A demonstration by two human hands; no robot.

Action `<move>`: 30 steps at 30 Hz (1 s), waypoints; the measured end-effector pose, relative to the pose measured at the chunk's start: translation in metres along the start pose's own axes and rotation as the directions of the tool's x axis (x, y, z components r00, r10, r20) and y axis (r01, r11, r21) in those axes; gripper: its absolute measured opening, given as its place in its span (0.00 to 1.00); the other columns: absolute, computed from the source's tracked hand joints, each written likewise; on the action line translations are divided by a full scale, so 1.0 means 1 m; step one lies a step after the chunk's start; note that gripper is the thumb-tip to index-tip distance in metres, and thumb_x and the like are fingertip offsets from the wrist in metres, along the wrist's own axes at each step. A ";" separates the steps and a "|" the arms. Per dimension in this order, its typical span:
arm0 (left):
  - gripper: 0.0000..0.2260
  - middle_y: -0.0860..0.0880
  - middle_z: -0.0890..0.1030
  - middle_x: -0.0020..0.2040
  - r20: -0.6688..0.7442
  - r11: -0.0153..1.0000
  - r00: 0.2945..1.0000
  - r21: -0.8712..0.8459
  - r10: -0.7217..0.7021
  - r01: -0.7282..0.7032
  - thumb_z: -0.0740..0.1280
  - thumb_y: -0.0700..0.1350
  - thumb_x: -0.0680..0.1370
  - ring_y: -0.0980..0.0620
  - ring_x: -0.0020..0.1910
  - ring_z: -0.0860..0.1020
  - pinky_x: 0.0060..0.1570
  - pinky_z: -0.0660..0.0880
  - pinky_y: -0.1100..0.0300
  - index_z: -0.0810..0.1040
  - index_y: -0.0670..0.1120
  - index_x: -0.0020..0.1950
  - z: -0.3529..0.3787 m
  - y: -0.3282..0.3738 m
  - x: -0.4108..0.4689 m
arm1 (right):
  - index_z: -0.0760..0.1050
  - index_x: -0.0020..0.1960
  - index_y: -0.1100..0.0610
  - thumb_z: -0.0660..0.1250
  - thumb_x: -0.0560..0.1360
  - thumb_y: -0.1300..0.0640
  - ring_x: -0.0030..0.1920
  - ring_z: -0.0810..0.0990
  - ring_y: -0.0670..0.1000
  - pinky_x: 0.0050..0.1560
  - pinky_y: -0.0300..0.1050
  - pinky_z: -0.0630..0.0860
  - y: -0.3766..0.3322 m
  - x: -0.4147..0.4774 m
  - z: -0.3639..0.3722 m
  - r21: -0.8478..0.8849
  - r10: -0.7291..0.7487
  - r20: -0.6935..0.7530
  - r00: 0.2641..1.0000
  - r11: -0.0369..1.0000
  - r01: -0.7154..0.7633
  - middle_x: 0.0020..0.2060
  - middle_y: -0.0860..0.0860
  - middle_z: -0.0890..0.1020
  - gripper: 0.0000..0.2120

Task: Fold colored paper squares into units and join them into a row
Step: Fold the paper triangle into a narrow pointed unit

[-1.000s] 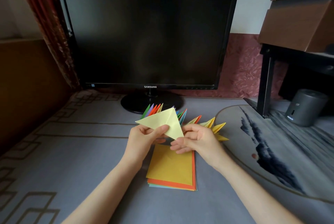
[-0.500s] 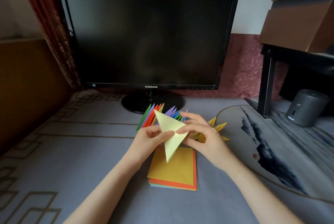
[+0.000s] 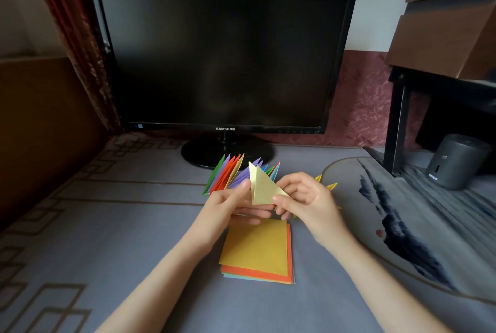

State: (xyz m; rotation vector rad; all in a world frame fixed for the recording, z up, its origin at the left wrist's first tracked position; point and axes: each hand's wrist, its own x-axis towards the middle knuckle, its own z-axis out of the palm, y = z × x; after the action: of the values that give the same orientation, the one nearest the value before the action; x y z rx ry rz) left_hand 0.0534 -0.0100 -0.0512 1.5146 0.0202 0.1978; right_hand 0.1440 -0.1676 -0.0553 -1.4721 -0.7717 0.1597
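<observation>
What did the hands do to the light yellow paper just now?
The left hand and right hand turned the pale yellow paper round: its long point aimed down half a second ago, now a tip points up, and it looks folded smaller. Both kept hold. The stack of squares and the row of folded units stayed put.

Grey table point(image 3: 120, 225) layout recorded.
The pale yellow folded paper triangle point(image 3: 264, 189) is held above the stack of paper squares point(image 3: 257, 249); the row of joined paper units point(image 3: 228, 174) is set behind it, before the black monitor point(image 3: 222, 56).
</observation>
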 end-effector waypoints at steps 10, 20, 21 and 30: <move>0.07 0.44 0.85 0.39 -0.097 0.990 0.992 0.122 0.080 -0.068 0.72 0.43 0.70 0.51 0.40 0.84 0.41 0.77 0.67 0.82 0.42 0.44 -0.003 -0.008 0.001 | 0.76 0.51 0.60 0.72 0.69 0.67 0.31 0.80 0.52 0.29 0.42 0.76 0.000 0.001 0.004 -0.030 0.105 0.051 0.993 0.994 -0.104 0.31 0.52 0.80 0.12; 0.05 0.45 0.85 0.39 -0.145 0.993 0.984 0.068 0.107 -0.098 0.69 0.41 0.73 0.50 0.40 0.84 0.43 0.79 0.63 0.83 0.40 0.45 -0.001 -0.010 0.002 | 0.76 0.47 0.62 0.73 0.68 0.66 0.31 0.81 0.50 0.33 0.44 0.78 0.002 -0.001 0.008 -0.099 0.121 0.084 0.989 0.989 -0.112 0.30 0.48 0.81 0.10; 0.06 0.46 0.85 0.39 -0.158 0.993 0.981 0.064 0.109 -0.100 0.69 0.42 0.72 0.49 0.40 0.84 0.43 0.80 0.62 0.83 0.41 0.45 -0.001 -0.010 0.002 | 0.76 0.49 0.61 0.73 0.69 0.66 0.31 0.81 0.51 0.33 0.44 0.78 0.001 -0.001 0.009 -0.092 0.120 0.088 0.989 0.989 -0.112 0.30 0.49 0.81 0.11; 0.05 0.49 0.86 0.39 -0.251 0.992 0.960 0.049 0.128 -0.119 0.67 0.38 0.75 0.53 0.38 0.84 0.38 0.79 0.64 0.83 0.44 0.45 0.000 -0.010 0.003 | 0.72 0.59 0.55 0.70 0.71 0.67 0.40 0.85 0.56 0.46 0.51 0.81 0.000 -0.003 0.010 -0.115 0.134 0.171 0.976 0.987 -0.115 0.35 0.50 0.82 0.19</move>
State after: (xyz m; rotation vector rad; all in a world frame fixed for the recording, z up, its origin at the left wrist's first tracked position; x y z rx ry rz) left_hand 0.0580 -0.0097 -0.0605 1.5167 0.1339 0.4934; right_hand 0.1358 -0.1607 -0.0576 -1.6220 -0.8421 0.3557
